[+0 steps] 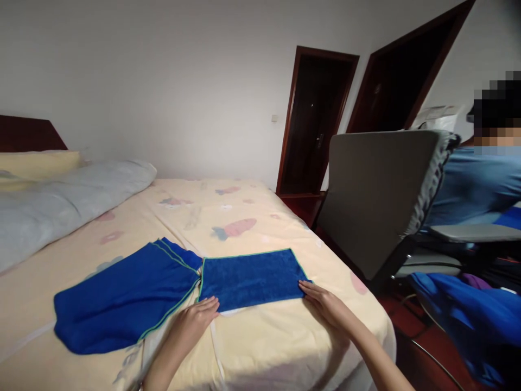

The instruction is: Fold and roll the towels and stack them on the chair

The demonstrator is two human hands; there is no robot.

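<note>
A blue towel (pixel 252 281) with green edging lies flat on the bed as a neat rectangle. My left hand (pixel 203 310) rests at its near left corner, fingers extended on the cloth. At the near right corner is my right hand (pixel 319 298), its fingers stretched out over the edge of the towel. Both thumbs are hidden. Left of the towel, and touching it or nearly so, a larger blue cloth (pixel 118 298) with the same green edging lies spread out with slight creases; another layer shows at its far right end.
The bed (pixel 260 347) has a pale yellow patterned sheet. A grey-blue quilt (pixel 73 206) lies to the left. On the right a person in a blue shirt (pixel 472 184) sits in a grey chair (pixel 378 195), near more blue cloth (pixel 459 309). A dark door (pixel 321 125) stands behind.
</note>
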